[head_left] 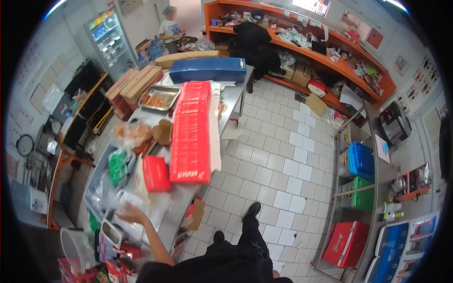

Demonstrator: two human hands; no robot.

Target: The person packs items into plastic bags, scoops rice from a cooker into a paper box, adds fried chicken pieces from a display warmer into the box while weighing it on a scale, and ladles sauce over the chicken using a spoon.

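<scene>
My left hand (132,214) is stretched out over the near end of the metal table, its fingers apart, with nothing held in it. Clear plastic bags and a printed packet (133,198) lie just beyond it. Close by stands a white-rimmed metal container (112,233). Farther along are a green bag (117,167), a red box (156,173) and a long stack of red boxes (190,132). Of my right hand only a small patch of skin (276,273) shows at the bottom edge; its fingers are hidden.
A metal tray of food (159,98) and a long blue box (207,70) are farther up the table. A person in black (255,40) bends at the orange counter (283,45); another person (170,30) stands behind. Right, a metal rack holds a red case (346,244).
</scene>
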